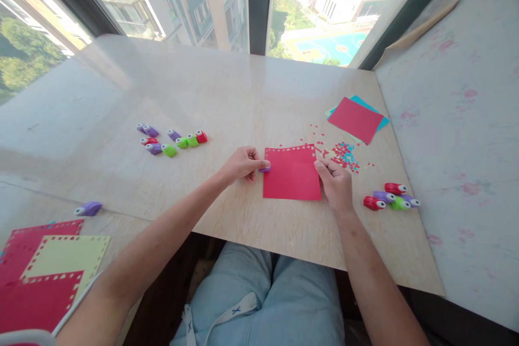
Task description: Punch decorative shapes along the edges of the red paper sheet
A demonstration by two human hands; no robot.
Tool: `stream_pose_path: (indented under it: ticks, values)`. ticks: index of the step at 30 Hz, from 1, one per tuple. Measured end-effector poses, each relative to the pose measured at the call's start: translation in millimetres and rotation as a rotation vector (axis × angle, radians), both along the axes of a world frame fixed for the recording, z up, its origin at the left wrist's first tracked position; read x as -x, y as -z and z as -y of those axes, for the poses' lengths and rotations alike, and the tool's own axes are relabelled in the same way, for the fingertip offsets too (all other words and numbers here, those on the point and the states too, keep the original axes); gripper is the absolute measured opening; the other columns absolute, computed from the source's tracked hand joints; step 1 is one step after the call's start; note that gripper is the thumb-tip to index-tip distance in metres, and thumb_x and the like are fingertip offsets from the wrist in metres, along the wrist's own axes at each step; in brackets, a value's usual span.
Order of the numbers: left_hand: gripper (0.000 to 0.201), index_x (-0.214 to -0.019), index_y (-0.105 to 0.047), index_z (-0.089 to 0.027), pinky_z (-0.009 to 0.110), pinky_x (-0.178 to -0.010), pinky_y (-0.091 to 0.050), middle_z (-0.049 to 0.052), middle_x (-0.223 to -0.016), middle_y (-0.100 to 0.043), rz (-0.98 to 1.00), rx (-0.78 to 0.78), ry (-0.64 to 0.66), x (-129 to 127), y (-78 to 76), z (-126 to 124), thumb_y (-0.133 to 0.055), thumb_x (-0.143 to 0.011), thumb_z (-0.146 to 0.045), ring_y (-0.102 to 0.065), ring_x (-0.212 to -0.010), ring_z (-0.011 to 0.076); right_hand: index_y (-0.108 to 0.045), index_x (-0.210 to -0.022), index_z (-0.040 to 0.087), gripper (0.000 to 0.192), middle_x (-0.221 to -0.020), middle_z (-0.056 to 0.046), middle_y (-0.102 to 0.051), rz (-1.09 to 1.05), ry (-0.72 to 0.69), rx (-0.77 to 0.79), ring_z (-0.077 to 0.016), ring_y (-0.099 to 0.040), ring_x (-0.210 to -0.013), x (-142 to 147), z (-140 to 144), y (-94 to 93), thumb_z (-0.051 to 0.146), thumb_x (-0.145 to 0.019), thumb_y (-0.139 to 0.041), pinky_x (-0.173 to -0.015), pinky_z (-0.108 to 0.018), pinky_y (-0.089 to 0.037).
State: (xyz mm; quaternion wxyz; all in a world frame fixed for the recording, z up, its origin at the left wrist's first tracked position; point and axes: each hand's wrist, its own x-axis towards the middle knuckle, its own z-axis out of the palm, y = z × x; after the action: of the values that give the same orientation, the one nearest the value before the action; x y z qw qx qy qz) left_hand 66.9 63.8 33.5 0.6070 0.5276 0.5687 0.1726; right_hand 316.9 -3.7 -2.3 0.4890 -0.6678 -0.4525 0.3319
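A red sheet of paper (pixel 291 175) is held just over the tabletop, with a row of small punched holes along its far edge. My left hand (pixel 245 165) is closed on a purple craft punch (pixel 265 169), which sits on the sheet's left edge, thumb on top. Most of that punch is hidden by my fingers and thumb. At the right edge, my right hand (pixel 335 178) pinches the paper between thumb and fingers. Beyond it lies a scatter of red, blue and yellow paper bits (pixel 344 155).
Several purple, red and green punches (pixel 188 141) stand at the left, and another group (pixel 399 203) is at the right. One purple punch (pixel 88 208) lies near punched red and yellow sheets (pixel 67 254). Coloured paper (pixel 357 119) is stacked back right, near the wall (pixel 458 135).
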Motion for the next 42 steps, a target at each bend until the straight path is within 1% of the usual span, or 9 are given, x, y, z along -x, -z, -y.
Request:
stream_pose_path:
  ticks: [10,15,22,27,30,33,36,39,42]
  values:
    - [0.037,-0.073,-0.047,-0.016,0.019,-0.041,-0.048,-0.004,-0.048,-0.055,0.035,0.039,-0.011,0.2,-0.3,-0.4,-0.08,-0.073,-0.034,-0.06,-0.043,0.0129,-0.076,-0.094,0.017,0.036,-0.087,-0.004,-0.074,-0.034,-0.002,-0.002,-0.0235,-0.066,-0.083,-0.7,-0.9,1.8,0.049,-0.078,-0.067,-0.075,-0.033,-0.05]
    - [0.037,-0.072,-0.048,-0.016,0.018,-0.042,-0.048,0.0,-0.051,-0.059,0.065,0.044,-0.011,3.0,0.4,-3.3,-0.081,-0.072,-0.033,-0.061,-0.046,0.0126,-0.075,-0.093,0.016,0.035,-0.088,-0.005,-0.074,-0.068,-0.006,0.001,-0.0236,-0.067,-0.083,0.2,-1.2,-0.2,0.047,-0.077,-0.068,-0.075,-0.033,-0.05]
    - [0.034,-0.071,-0.052,-0.015,0.017,-0.044,-0.046,0.001,-0.055,-0.061,0.099,0.06,-0.045,6.0,1.4,-5.1,-0.083,-0.068,-0.03,-0.06,-0.048,0.0104,-0.075,-0.089,0.016,0.035,-0.082,-0.004,-0.073,-0.013,-0.015,-0.022,-0.0229,-0.065,-0.078,0.6,-1.9,-3.2,0.047,-0.078,-0.064,-0.071,-0.032,-0.049]
    - [0.031,-0.074,-0.057,-0.014,0.017,-0.042,-0.044,0.001,-0.055,-0.06,0.105,-0.03,-0.043,6.0,3.6,0.0,-0.081,-0.07,-0.033,-0.057,-0.046,0.0094,-0.075,-0.089,0.016,0.034,-0.078,-0.003,-0.071,0.033,0.017,-0.056,-0.0212,-0.063,-0.075,-3.4,-2.4,4.0,0.047,-0.08,-0.063,-0.069,-0.03,-0.047]
    - [0.033,-0.076,-0.059,-0.015,0.017,-0.039,-0.042,-0.001,-0.055,-0.057,0.102,-0.103,-0.055,5.0,7.8,4.1,-0.077,-0.074,-0.042,-0.055,-0.044,0.0091,-0.075,-0.091,0.015,0.034,-0.077,-0.003,-0.071,0.017,0.016,-0.062,-0.0201,-0.063,-0.073,-4.7,-2.9,7.1,0.046,-0.08,-0.063,-0.067,-0.03,-0.046]
    - [0.039,-0.087,-0.063,-0.016,0.018,-0.037,-0.041,-0.002,-0.057,-0.056,0.087,-0.189,-0.019,4.8,14.2,9.0,-0.076,-0.073,-0.05,-0.054,-0.043,0.0098,-0.075,-0.091,0.015,0.034,-0.08,-0.004,-0.072,-0.008,0.027,-0.067,-0.0205,-0.064,-0.075,-3.7,-2.8,5.2,0.045,-0.08,-0.063,-0.068,-0.03,-0.048]
    - [0.046,-0.1,-0.065,-0.017,0.017,-0.033,-0.037,-0.004,-0.056,-0.054,0.063,-0.275,0.042,5.9,21.8,12.9,-0.082,-0.067,-0.045,-0.05,-0.04,0.0091,-0.075,-0.089,0.016,0.034,-0.082,-0.004,-0.073,-0.015,0.041,-0.073,-0.0218,-0.065,-0.078,-2.2,-1.7,1.0,0.046,-0.079,-0.062,-0.07,-0.031,-0.049]
    - [0.037,-0.096,-0.068,-0.017,0.016,-0.031,-0.031,-0.006,-0.053,-0.05,0.056,-0.339,0.065,7.8,27.5,15.3,-0.08,-0.068,-0.039,-0.046,-0.037,0.0074,-0.075,-0.087,0.016,0.033,-0.084,-0.005,-0.073,-0.01,0.049,-0.094,-0.0224,-0.065,-0.081,-1.9,-0.4,-0.5,0.045,-0.079,-0.062,-0.074,-0.031,-0.049]
    - [0.032,-0.094,-0.069,-0.017,0.016,-0.031,-0.03,-0.005,-0.052,-0.05,0.094,-0.378,0.038,11.0,29.3,17.7,-0.078,-0.071,-0.038,-0.044,-0.036,0.0066,-0.075,-0.089,0.016,0.033,-0.085,-0.005,-0.073,-0.02,0.056,-0.103,-0.0223,-0.065,-0.081,-2.9,0.2,2.3,0.045,-0.079,-0.062,-0.075,-0.032,-0.049]
